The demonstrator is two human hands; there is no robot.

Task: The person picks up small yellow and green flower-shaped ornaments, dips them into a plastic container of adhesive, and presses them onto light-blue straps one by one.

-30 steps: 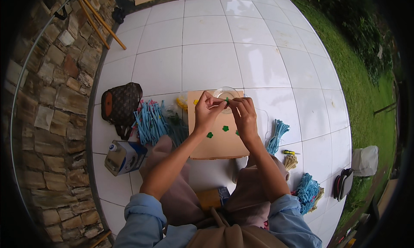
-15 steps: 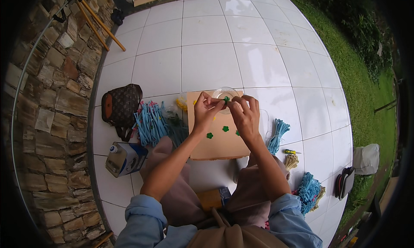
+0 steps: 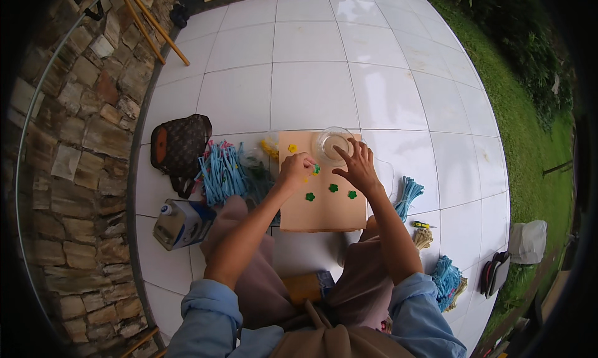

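My left hand pinches a small green flower-shaped piece over a tan board. Just beyond it a yellow flower lies on the board, and a bit of yellow shows beside my fingers. My right hand is open, fingers spread, at the near right side of a clear round dish; I cannot tell whether it touches the dish. Nothing shows in that hand. Nearer to me on the board lie green flowers: one at left, one in the middle and one at right.
Left of the board are a bundle of light-blue stems, a brown patterned bag and a metal can. To the right lie more blue stems, a yellow-handled screwdriver and a blue heap. A stone wall borders the left.
My hands were together at the green flower near the dish. They have parted: the left has drawn nearer to me with the flower, while the right has let go and spread its fingers.
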